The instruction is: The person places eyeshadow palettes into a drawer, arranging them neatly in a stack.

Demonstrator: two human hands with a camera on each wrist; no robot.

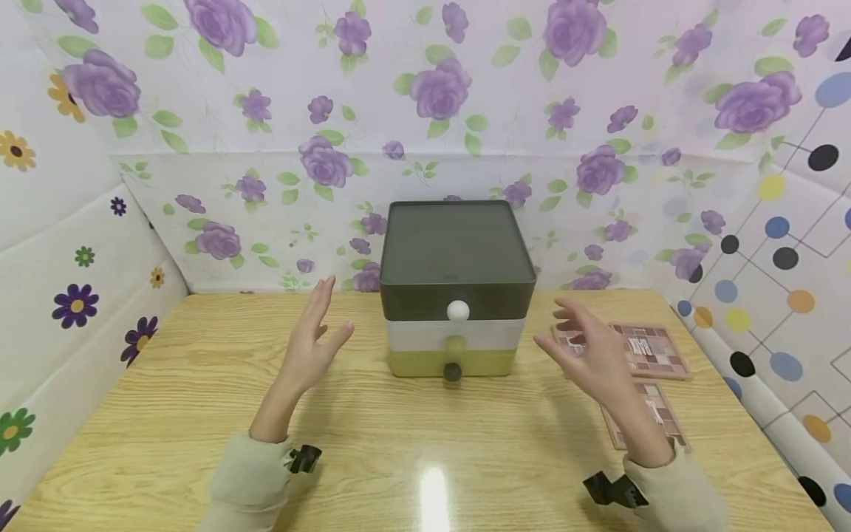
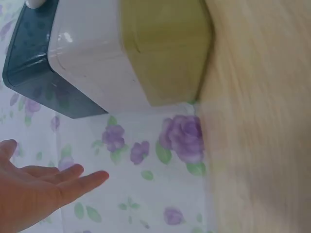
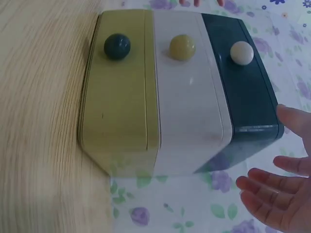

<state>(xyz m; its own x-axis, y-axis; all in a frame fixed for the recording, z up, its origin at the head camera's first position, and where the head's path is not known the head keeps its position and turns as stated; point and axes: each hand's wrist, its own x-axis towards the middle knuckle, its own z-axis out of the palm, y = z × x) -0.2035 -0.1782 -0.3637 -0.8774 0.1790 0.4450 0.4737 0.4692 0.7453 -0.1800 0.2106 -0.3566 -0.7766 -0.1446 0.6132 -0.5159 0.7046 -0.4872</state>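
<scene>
1. Left of centre, the left hand stands with fingers stretched, thumb apart, holding nothing. Sweeping inward too fast could shove the box sideways; wide room lies on the wood at left.
2. Mid-frame sits the three-tier box, touched by neither hand. Pulling its white knob unbraced might drag the whole stack. Open table lies before its front edge; the gap behind cannot be told.
3. Right of centre, the right hand, loosely bent and empty, overlaps the palettes; a low forearm could nudge them. Room is tighter here.
</scene>
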